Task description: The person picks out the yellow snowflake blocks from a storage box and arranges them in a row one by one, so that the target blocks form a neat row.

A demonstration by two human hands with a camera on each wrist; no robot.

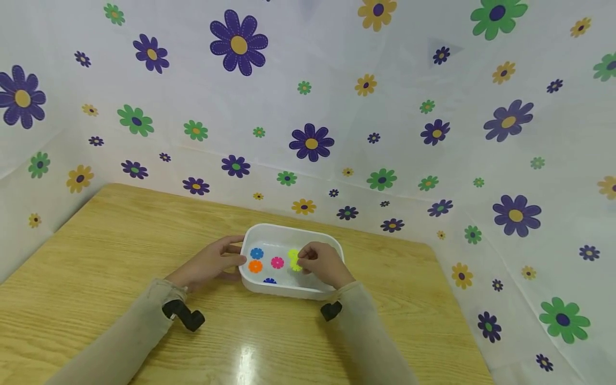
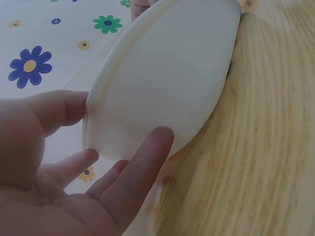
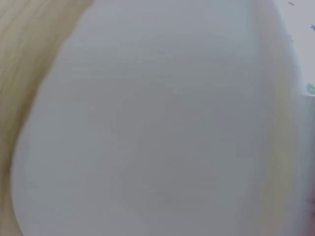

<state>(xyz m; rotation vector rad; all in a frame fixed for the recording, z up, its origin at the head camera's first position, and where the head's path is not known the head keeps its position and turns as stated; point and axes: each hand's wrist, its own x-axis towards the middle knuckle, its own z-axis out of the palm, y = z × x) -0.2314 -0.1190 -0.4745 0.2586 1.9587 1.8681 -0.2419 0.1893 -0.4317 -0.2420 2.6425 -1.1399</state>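
A white plastic tray (image 1: 281, 290) stands on the table, with small flower-shaped plastic discs inside. My left hand (image 1: 212, 260) holds its left end, thumb at the rim and other fingers against the outer wall; the left wrist view shows these fingers (image 2: 152, 150) on the wall. Inside the tray, my right hand (image 1: 324, 263) pinches a yellow flower-shaped disc (image 1: 295, 266), partly covered by the fingertips. Another yellow disc (image 1: 292, 253) overlaps it. Left of them lie a pink disc (image 1: 277, 262), an orange one (image 1: 255, 266), a light blue one (image 1: 257, 253) and a dark blue one (image 1: 270, 280).
The wooden table (image 1: 144, 235) extends around the tray. A white flower-print sheet (image 1: 269, 107) hangs behind it and along both sides. In the right wrist view, the tray's outer wall (image 3: 147, 123) fills most of the picture and hides the right hand.
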